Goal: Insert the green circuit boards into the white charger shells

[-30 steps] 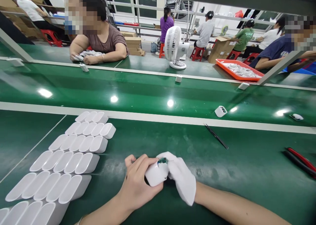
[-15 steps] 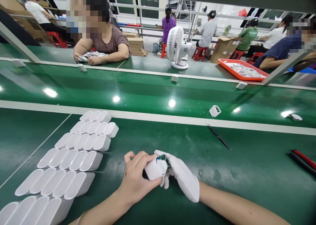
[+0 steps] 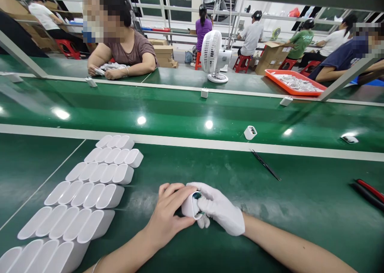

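Note:
My bare left hand (image 3: 169,211) is wrapped round a white plastic charger housing (image 3: 188,206), whose open end faces right. A green circuit board (image 3: 197,194) shows in that opening, mostly hidden by fingers. My right hand (image 3: 220,207), in a white glove, is closed on the board, with its fingers against the housing's mouth. To the left on the green bench stand several rows of white housings (image 3: 99,196). Black tweezers (image 3: 265,165) lie to the right of my hands.
Beyond the pale strip, a green belt carries an open housing (image 3: 250,132) and several white chargers (image 3: 204,92). Red-and-black handles (image 3: 370,193) lie at right. Across stand a white fan (image 3: 211,55) and a red tray (image 3: 294,90) of white parts. Co-workers sit beyond.
The board sits deeper in the housing, and my gloved fingers have come over the opening. The housing has turned slightly. Items on the belt have shifted left.

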{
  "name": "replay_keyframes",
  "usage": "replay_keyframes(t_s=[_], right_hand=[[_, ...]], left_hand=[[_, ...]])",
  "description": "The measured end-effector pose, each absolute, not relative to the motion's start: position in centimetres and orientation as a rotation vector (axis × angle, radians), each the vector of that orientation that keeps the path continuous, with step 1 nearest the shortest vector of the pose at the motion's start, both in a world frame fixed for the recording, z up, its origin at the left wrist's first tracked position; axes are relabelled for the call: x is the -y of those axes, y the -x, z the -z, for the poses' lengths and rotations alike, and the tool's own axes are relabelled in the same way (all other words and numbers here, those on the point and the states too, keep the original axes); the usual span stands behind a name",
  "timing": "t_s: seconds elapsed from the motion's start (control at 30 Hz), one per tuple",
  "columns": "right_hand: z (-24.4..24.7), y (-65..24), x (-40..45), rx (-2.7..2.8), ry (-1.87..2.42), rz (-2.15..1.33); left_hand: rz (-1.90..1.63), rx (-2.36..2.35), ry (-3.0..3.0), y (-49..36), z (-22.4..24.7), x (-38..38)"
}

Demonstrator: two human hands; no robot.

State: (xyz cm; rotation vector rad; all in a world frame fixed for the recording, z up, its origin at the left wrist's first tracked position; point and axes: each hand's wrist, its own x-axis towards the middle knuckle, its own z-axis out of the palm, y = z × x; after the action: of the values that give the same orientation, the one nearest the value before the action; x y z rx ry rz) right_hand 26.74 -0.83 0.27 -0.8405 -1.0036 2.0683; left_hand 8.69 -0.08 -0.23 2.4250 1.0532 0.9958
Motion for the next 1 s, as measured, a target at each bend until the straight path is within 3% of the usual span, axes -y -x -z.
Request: replay_keyframes(t_s=[0.13, 0.2, 0.3, 0.37, 0.5, 0.67, 0.83, 0.93, 1.0], right_hand=[[-1.3, -26.5, 0.7, 1.216, 1.041, -1.942], [-2.7, -27.4, 0.0, 1.547, 1.239, -1.709], [-5.5, -30.6, -2.0, 2.059, 1.964, -0.869], [-6.8, -33.8, -3.7, 1.990, 2.528, -0.402], [-6.5, -40.4, -6.4, 1.806, 2.929, -0.447], [-4.9, -42.1, -6.6, 1.934, 2.826, -0.506], [-5.5, -35.9, -4.1, 2.349, 2.000, -0.615], [-5.3, -32.3, -2.7, 2.631, 1.594, -0.417], [-5.0, -31.2, -2.2, 2.719, 1.538, -0.216]], left_hand=[[-0.972, -0.946, -2.191, -8.7, 0.5, 0.0], [-0.879, -0.996, -2.013, -8.5, 0.3, -0.4], [-0.656, -1.099, -1.852, -8.2, 0.1, -1.0], [-0.540, -1.136, -1.845, -8.0, 0.0, -1.3], [-0.492, -1.146, -1.879, -8.0, 0.1, -1.1], [-0.605, -1.198, -1.912, -7.9, 0.3, -1.1], [-0.653, -1.228, -1.852, -8.0, 0.4, -1.5], [-0.651, -1.215, -1.860, -8.1, 0.2, -1.6], [-0.651, -1.212, -1.861, -8.1, 0.1, -1.5]])
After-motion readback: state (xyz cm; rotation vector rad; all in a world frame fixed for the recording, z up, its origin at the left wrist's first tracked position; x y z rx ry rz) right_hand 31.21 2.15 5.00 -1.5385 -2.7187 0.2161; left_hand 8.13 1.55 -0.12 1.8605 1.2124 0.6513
